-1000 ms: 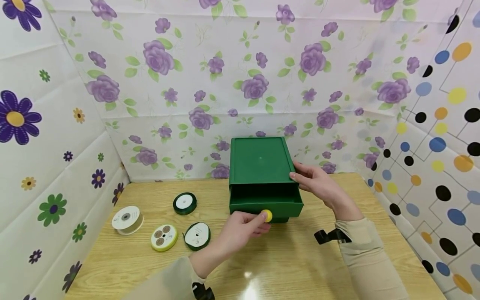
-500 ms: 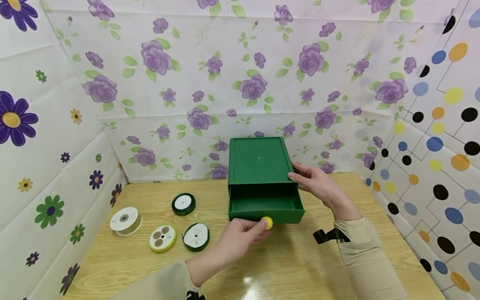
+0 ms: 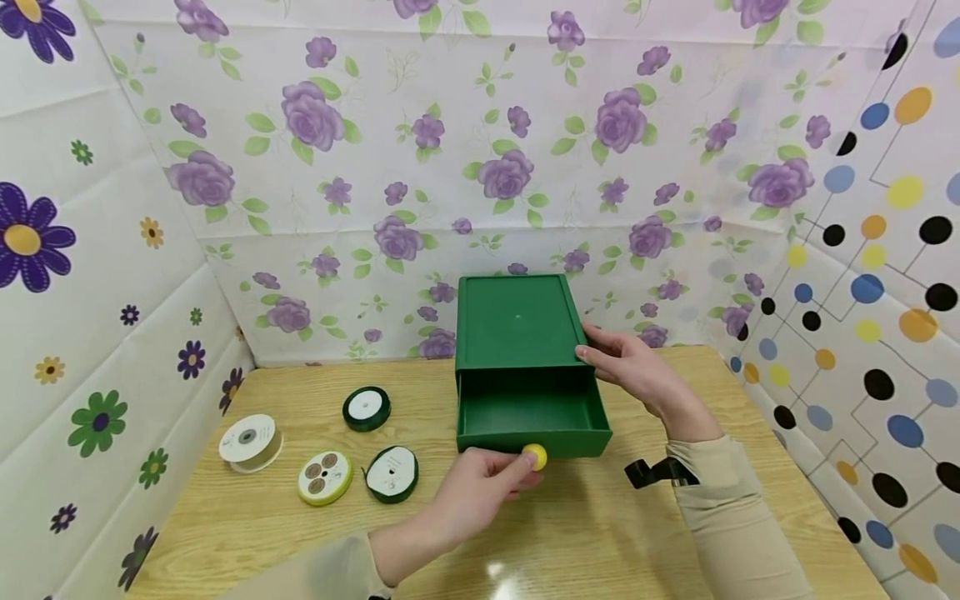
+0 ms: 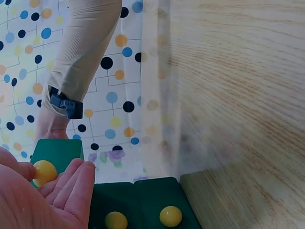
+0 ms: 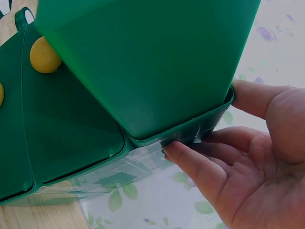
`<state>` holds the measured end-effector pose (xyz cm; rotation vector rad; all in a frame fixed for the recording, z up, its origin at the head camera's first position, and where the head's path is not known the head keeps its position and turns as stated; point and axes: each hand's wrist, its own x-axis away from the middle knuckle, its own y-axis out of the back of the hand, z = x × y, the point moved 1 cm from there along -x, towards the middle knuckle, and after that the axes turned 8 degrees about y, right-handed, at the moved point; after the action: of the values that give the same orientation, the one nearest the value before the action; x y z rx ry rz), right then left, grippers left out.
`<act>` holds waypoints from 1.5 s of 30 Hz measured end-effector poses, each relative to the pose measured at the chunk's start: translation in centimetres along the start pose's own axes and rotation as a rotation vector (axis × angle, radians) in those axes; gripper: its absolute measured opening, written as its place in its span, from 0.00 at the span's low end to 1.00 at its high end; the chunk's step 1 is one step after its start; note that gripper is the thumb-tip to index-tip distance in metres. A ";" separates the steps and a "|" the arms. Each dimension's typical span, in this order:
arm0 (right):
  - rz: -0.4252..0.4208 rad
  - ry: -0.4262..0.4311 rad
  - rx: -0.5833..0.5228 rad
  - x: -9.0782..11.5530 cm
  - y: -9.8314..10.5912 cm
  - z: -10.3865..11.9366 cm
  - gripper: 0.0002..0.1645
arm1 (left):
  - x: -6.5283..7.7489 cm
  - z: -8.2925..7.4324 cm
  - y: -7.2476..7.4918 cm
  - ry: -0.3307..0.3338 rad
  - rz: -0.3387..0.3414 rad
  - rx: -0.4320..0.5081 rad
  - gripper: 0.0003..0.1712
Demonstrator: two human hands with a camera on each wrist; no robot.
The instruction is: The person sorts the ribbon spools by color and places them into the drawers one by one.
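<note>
A small green drawer cabinet [image 3: 517,321] stands on the table, its top drawer [image 3: 528,408] pulled well out and bare inside. My left hand [image 3: 476,492] is at the drawer's front, pinching the round yellow knob [image 3: 536,457] between thumb and fingers. In the left wrist view, two lower drawers [image 4: 159,195] with yellow knobs sit flush in the cabinet. My right hand [image 3: 637,371] grips the cabinet's upper right front corner. The right wrist view shows that hand's thumb and fingers [image 5: 195,164] on either side of the cabinet's edge, beside the slid-out drawer.
Several ribbon spools lie left of the cabinet: a dark green one [image 3: 367,407], a green-edged one [image 3: 392,472], a yellow-edged one [image 3: 325,477] and a pale one [image 3: 251,442]. Patterned cloth walls [image 3: 337,208] close off the table's back and sides.
My left hand has drawn the top drawer further out toward me by its knob, showing more of the inside. The right hand has kept its grip on the cabinet.
</note>
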<state>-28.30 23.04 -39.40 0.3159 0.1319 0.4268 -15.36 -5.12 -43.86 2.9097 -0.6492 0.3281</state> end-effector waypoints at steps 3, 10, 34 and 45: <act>0.000 0.000 0.000 0.0 0.0 -0.1 0.50 | 0.1 0.1 -0.1 0.006 0.000 -0.009 0.22; 0.003 0.006 0.002 0.1 0.1 -0.1 0.50 | 0.3 0.2 -0.3 0.001 0.003 -0.019 0.22; -0.002 0.013 0.005 0.1 0.2 -0.1 0.50 | 1.1 0.6 -0.7 -0.014 0.024 0.000 0.24; -0.003 0.008 -0.009 0.1 0.0 -0.1 0.50 | 2.3 2.3 3.6 -0.028 0.234 -0.069 0.26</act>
<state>-28.21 23.16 -39.50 0.3051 0.1381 0.4260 -14.48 -9.72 -45.22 2.7809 -0.9883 0.2853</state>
